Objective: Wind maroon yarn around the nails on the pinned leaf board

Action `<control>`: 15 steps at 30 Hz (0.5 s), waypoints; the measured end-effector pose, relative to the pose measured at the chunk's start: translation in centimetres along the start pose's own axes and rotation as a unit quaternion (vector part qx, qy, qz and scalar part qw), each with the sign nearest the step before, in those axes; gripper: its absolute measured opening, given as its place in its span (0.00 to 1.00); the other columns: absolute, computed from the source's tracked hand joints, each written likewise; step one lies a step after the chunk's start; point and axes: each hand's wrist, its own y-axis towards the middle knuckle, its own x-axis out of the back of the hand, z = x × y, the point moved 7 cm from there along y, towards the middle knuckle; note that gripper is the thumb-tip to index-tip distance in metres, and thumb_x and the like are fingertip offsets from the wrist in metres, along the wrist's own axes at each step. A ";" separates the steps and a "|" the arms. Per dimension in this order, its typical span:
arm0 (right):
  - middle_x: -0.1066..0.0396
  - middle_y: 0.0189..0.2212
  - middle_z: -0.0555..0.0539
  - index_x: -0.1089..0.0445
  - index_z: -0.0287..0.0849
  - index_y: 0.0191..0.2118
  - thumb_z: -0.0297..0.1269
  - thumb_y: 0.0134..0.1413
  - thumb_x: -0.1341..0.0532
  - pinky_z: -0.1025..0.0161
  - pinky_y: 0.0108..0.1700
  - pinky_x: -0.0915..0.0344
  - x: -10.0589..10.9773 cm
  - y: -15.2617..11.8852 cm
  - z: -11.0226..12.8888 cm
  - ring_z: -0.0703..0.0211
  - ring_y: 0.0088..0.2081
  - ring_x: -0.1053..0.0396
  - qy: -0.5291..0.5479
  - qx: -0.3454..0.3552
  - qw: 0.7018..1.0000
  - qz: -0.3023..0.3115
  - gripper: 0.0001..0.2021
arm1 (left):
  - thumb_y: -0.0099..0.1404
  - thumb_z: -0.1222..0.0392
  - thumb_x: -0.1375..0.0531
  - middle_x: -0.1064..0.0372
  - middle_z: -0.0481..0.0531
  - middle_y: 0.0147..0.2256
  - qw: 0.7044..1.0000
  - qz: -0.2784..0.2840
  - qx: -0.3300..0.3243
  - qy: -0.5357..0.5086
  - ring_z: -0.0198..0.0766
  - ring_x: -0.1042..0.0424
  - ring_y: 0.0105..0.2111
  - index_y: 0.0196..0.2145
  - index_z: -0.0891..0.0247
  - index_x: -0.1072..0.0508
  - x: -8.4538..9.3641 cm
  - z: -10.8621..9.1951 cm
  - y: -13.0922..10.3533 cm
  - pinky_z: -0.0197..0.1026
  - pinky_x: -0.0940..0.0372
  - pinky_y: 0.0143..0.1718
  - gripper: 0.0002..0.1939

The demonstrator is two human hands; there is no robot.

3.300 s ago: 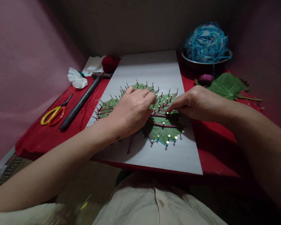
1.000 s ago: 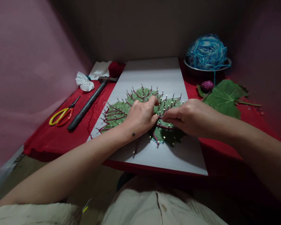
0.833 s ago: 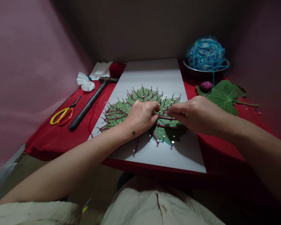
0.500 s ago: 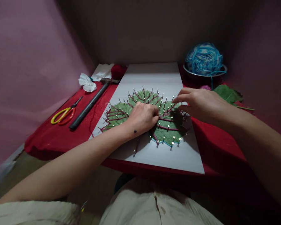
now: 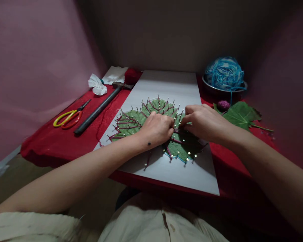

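Note:
A green leaf lies flat on a white board, with many upright nails along its outline and veins. Maroon yarn runs between nails, and a short blue strand links nails on the lower edge. My left hand rests over the leaf's middle, fingers curled closed; what they hold is hidden. Just to its right, my right hand is above the leaf's right lobe, its bent fingers closed together among the nails. Whatever is between those fingertips cannot be made out.
Yellow-and-red-handled scissors and a hammer lie left on the red cloth. Behind are crumpled white tissue and red yarn. At right: a blue yarn ball in a metal bowl, a purple ball, a loose leaf.
My right hand has moved left and down, closer to my left hand, and its fingers have drawn together. My left hand stays over the leaf's middle. The view has shifted slightly.

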 end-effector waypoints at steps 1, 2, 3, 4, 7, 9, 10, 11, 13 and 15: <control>0.34 0.31 0.45 0.22 0.46 0.29 0.29 0.51 0.42 0.61 0.33 0.51 -0.2 0.0 0.0 0.62 0.29 0.43 0.009 0.010 1.000 0.000 0.10 | 0.60 0.65 0.46 0.26 0.51 0.28 1.000 0.002 0.002 0.003 0.37 0.31 0.30 0.28 0.63 0.25 0.0 0.0 0.0 0.46 0.43 0.43 0.09; 0.34 0.30 0.45 0.23 0.46 0.29 0.28 0.51 0.42 0.60 0.34 0.50 -0.4 0.0 0.1 0.62 0.29 0.43 0.015 0.022 1.000 0.001 0.11 | 0.60 0.65 0.46 0.25 0.51 0.28 1.000 0.003 0.004 0.005 0.38 0.31 0.30 0.28 0.63 0.26 -0.1 0.0 0.0 0.46 0.43 0.43 0.09; 0.34 0.30 0.46 0.23 0.45 0.29 0.28 0.52 0.43 0.60 0.34 0.50 -0.6 0.0 0.1 0.62 0.29 0.42 0.019 0.035 0.999 0.000 0.11 | 0.60 0.65 0.46 0.25 0.51 0.28 1.000 0.004 0.006 0.006 0.38 0.31 0.31 0.28 0.63 0.26 -0.1 0.1 0.0 0.47 0.43 0.43 0.09; 0.34 0.31 0.46 0.24 0.45 0.28 0.28 0.53 0.44 0.60 0.35 0.50 -0.7 -0.1 0.1 0.62 0.30 0.41 0.020 0.046 0.999 -0.001 0.12 | 0.60 0.65 0.46 0.25 0.51 0.29 1.000 0.005 0.007 0.008 0.39 0.31 0.31 0.28 0.63 0.26 -0.2 0.1 0.0 0.47 0.43 0.44 0.09; 0.34 0.33 0.45 0.26 0.43 0.30 0.31 0.57 0.46 0.61 0.35 0.49 -0.8 -0.3 0.1 0.61 0.30 0.40 0.019 0.059 0.998 -0.008 0.11 | 0.61 0.65 0.46 0.25 0.52 0.30 1.000 0.002 0.011 0.011 0.39 0.30 0.32 0.29 0.63 0.26 -0.2 0.0 0.0 0.48 0.43 0.44 0.09; 0.34 0.35 0.45 0.27 0.42 0.32 0.32 0.57 0.47 0.62 0.33 0.49 -0.8 -0.5 -0.2 0.62 0.29 0.41 0.021 0.039 0.999 -0.012 0.11 | 0.61 0.65 0.46 0.25 0.52 0.29 1.000 -0.001 0.012 0.011 0.40 0.30 0.32 0.29 0.63 0.25 -0.1 0.0 0.0 0.48 0.43 0.44 0.09; 0.33 0.37 0.45 0.28 0.42 0.34 0.32 0.57 0.47 0.63 0.32 0.49 -0.7 -0.5 -0.3 0.63 0.29 0.41 0.025 0.021 0.999 -0.014 0.10 | 0.61 0.65 0.46 0.25 0.52 0.29 1.000 0.000 0.012 0.012 0.40 0.30 0.32 0.29 0.63 0.25 -0.1 0.0 0.0 0.47 0.43 0.44 0.09; 0.33 0.37 0.44 0.30 0.42 0.34 0.32 0.57 0.48 0.63 0.30 0.49 -0.7 -0.6 -0.4 0.63 0.28 0.40 0.032 0.005 0.999 -0.015 0.10 | 0.61 0.65 0.46 0.26 0.52 0.29 1.000 0.002 0.013 0.012 0.40 0.30 0.32 0.29 0.64 0.25 -0.1 -0.1 -0.1 0.47 0.43 0.44 0.09; 0.32 0.34 0.46 0.31 0.41 0.34 0.31 0.56 0.49 0.64 0.29 0.50 -0.5 -0.6 -0.6 0.63 0.27 0.40 0.057 -0.029 0.998 -0.016 0.09 | 0.61 0.66 0.46 0.26 0.52 0.29 1.000 0.004 0.016 0.012 0.40 0.30 0.32 0.29 0.64 0.25 -0.1 0.0 -0.1 0.48 0.43 0.45 0.10; 0.32 0.28 0.48 0.32 0.42 0.34 0.32 0.56 0.49 0.65 0.28 0.50 -0.4 -0.5 -0.7 0.63 0.25 0.40 0.086 -0.054 0.995 -0.013 0.08 | 0.61 0.66 0.46 0.26 0.53 0.30 1.000 0.005 0.021 0.011 0.41 0.30 0.33 0.30 0.64 0.24 -0.1 0.0 -0.1 0.48 0.44 0.45 0.10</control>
